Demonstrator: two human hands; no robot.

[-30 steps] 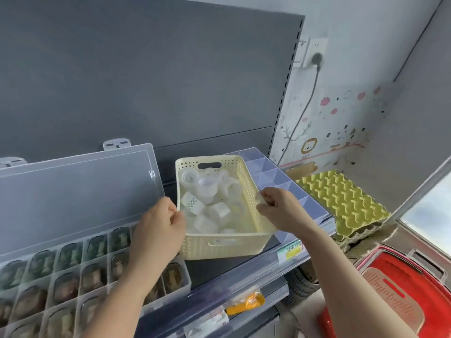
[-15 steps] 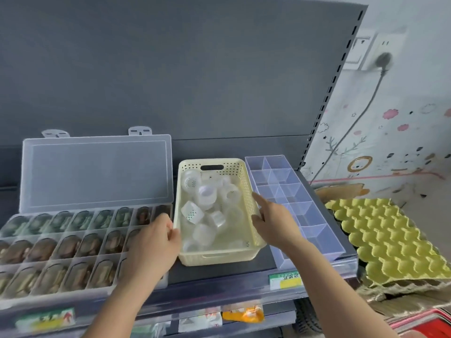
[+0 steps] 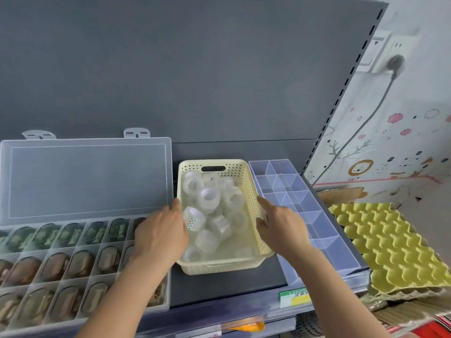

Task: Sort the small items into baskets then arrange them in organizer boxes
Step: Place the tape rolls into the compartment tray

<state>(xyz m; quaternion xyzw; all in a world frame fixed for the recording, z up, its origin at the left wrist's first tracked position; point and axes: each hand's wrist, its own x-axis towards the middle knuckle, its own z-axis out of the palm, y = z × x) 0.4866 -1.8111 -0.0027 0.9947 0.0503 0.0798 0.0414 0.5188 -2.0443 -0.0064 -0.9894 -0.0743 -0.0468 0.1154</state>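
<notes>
The left hand is resting against the left rim of the basket, fingers curved over the edge and gripping it. The right hand is pressing on the right rim, thumb against the wall and forefinger stretched along the top edge, so it too is holding the basket rather than lying open. Between them the one cream basket is sitting flat on the shelf, its slotted handle at the far end. Inside it a heap of clear caps is lying jumbled; I am counting roughly a dozen, though they are overlapping too much for an exact figure, and at least two are showing dotted tops.

Just left of the basket one clear organizer is standing open, its lid leaning upright against the grey back panel. Its cells are running in three rows, each cell holding a dark or brown item I cannot make out.

Touching the basket's right side, a second box is lying with two columns of bare cells; I am counting six rows. Beyond it, off the shelf end, one yellow egg tray is sitting. One plug is sitting in the wall socket above.
</notes>
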